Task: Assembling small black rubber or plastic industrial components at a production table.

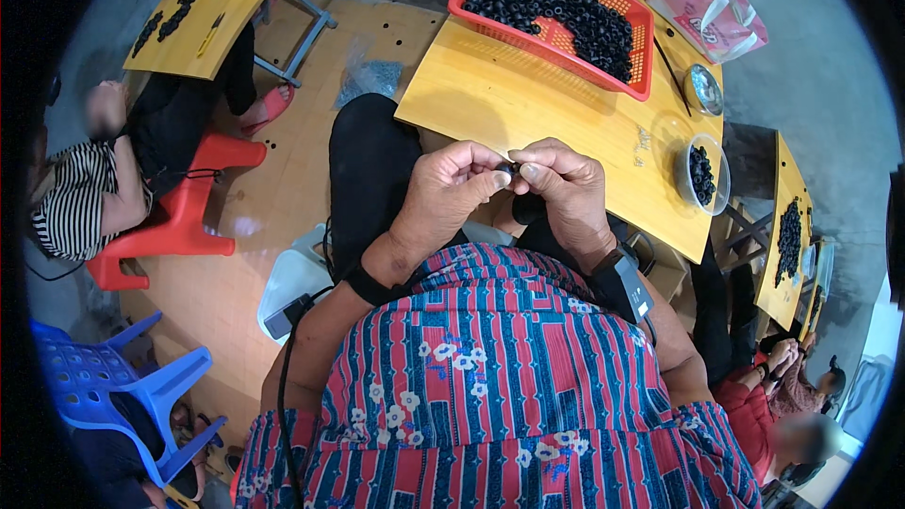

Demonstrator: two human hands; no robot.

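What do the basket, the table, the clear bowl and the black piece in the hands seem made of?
Basket: likely plastic, slightly glossy; moulded lattice walls suggest it.
Table: wood or wood-look laminate; smooth yellow top, soft sheen.
Bowl: shiny plastic or glass; see-through wall.
Black piece: perhaps plastic or rubber; mostly covered, finish unclear.

Grey walls wrapping round both sides here, and down below, a tan floor catching a pale glint of light! Yellow worktop in the middle, another yellow table upper left on metal legs; over on the left, a red stool, blue chair below it.
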